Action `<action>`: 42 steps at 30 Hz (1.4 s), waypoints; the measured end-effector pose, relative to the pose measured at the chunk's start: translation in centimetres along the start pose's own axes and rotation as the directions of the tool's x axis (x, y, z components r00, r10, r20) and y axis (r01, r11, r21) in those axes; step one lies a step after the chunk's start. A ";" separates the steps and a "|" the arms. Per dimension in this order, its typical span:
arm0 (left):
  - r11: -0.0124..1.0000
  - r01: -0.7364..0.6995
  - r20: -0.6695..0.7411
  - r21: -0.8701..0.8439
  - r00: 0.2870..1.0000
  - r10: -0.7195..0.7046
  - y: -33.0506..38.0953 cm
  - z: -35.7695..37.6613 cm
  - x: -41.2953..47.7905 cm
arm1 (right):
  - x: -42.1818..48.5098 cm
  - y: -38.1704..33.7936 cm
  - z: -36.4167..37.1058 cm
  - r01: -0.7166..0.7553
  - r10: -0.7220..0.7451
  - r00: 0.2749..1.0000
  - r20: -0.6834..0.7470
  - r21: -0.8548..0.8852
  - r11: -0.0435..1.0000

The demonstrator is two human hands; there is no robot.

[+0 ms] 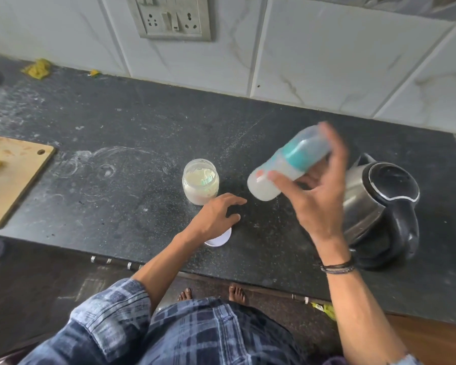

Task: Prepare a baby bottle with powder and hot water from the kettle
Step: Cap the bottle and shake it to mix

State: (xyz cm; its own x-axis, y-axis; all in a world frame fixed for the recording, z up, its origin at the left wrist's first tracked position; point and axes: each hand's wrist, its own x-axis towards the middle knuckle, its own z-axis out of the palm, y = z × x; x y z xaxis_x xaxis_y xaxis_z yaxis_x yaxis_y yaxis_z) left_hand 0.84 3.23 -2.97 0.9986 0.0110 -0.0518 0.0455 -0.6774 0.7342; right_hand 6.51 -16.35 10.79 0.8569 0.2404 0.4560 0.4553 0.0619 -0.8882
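Head view: a clear plastic baby bottle (277,171) with a teal collar and a clear cap is held in the air above a dark speckled stone countertop (142,127), between a small clear jar of pale powder (200,181) and a steel electric kettle with a black lid and handle (379,204).

The right hand (319,201) grips the bottle. The thumb lies across the near side of the barrel, and the other fingers curl round the far side near the cap, where they are blurred. The bottle holds cloudy white liquid and its cap is on. Powder and water therefore appear to be in already, and the blur suggests shaking to mix.

Governing relation: the bottle's long axis is tilted, with the base towards 7 o'clock and the cap towards 1 o'clock. The base hangs clear of the counter. Standing the bottle down would require turning that axis upright over the bare stone at 7 o'clock of the right hand, clear of the kettle at 3 o'clock.

The left hand (216,214) rests on the counter with fingers loosely spread and bent, holding nothing. A round white lid (223,239) shows partly from under its heel. The open jar stands just beside the fingertips at 11 o'clock. This hand is the nearer one for closing the jar.
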 end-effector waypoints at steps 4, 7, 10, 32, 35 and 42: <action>1.000 0.015 -0.016 0.007 1.000 -0.015 -0.4 0.4 -0.9 | 0.5 -0.4 0.4 0.021 0.010 0.986 -0.167 0.183 0.983; 0.999 0.014 0.003 0.048 1.000 -0.015 -0.3 0.6 -1.2 | -0.4 -0.4 0.2 -0.063 0.062 0.998 0.009 0.027 0.998; 0.996 0.026 0.007 0.082 1.000 -0.027 -0.5 0.3 -1.2 | 0.3 -0.7 -0.5 0.127 -0.097 0.979 -0.179 0.167 0.978; 0.986 0.046 -0.010 0.160 0.999 -0.045 -1.2 0.8 -0.8 | -1.2 -1.2 0.7 -0.041 0.039 0.991 -0.125 -0.016 0.999; 0.984 0.047 -0.012 0.171 0.999 -0.045 -1.3 0.9 -0.8 | -0.5 -1.9 0.3 0.189 -0.172 0.934 -0.314 0.022 0.982; 0.980 0.098 -0.034 0.172 0.995 -0.093 -1.5 1.5 -0.7 | -0.6 -2.4 0.7 0.092 -0.082 0.975 -0.206 0.040 0.995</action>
State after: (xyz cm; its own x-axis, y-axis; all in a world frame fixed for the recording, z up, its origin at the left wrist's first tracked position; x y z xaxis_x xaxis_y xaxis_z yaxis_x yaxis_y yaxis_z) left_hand 0.04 3.13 -5.08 0.9903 0.0987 -0.0973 0.1375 -0.7897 0.5980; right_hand 4.74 -15.98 12.60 0.8481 0.0298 0.5290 0.5222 0.1220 -0.8440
